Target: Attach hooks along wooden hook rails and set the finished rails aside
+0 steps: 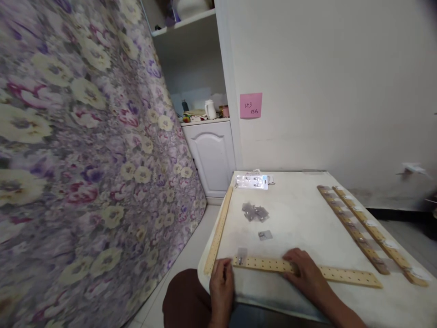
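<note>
A wooden strip with rows of holes (348, 275) lies across the near part of the table. My right hand (305, 273) grips it near its middle, thumb on the near edge and fingers over the far edge. At its left end is my left hand (221, 282), fingers curled together; whatever they may hold is hidden. A small clear bag with a metal piece (241, 256) rests on the strip's left end. Just beyond lies another small bag with a metal piece (265, 235). Farther back is a pile of similar small bags (255, 212).
A second holed strip (218, 234) runs along the table's left edge. Two strips carrying small bags (353, 228) and white pieces (382, 241) lie at the right. At the back sits a clear package (251, 181). A floral curtain (102, 159) hangs on the left.
</note>
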Motion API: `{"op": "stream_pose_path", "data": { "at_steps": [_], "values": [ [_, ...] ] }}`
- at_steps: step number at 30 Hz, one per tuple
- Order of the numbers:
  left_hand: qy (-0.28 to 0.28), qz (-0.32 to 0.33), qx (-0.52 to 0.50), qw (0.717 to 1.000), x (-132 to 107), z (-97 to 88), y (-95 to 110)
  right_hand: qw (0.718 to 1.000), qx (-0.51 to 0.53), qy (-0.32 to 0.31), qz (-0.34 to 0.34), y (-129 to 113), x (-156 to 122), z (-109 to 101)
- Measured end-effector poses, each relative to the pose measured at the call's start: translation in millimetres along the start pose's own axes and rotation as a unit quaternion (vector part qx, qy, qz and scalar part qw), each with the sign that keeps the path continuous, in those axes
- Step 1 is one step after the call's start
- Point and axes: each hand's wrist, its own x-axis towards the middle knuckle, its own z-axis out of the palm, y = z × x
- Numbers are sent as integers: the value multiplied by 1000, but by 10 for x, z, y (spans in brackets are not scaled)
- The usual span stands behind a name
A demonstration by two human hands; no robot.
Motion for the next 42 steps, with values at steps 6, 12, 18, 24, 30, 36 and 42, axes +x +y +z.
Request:
{"op": "stream_pose_path", "data": {
  "at_steps": [6,12,18,24,30,36,42],
  "values": [
    [24,-4,-6,1000,-6,31,-56,998,-56,-24,31,282,-181,-154],
    [49,-6,-1,999,-11,11,-42,997,-56,-35,29,232,-126,-143],
    [45,6,2,999,-18,2,-11,997,-55,-31,39,55,-48,-70],
    [13,41,17,999,-42,15,-35,997,-53,-12,46,23,-25,82],
    [-20,68,34,997,-68,100,-91,999,9,8,45,111,27,62],
    [-24,89,44,995,-64,120,-151,997,37,14,61,135,490,43],
    [-23,99,65,993,-55,118,-148,992,-28,3,119,117,929,282]
  ]
}}
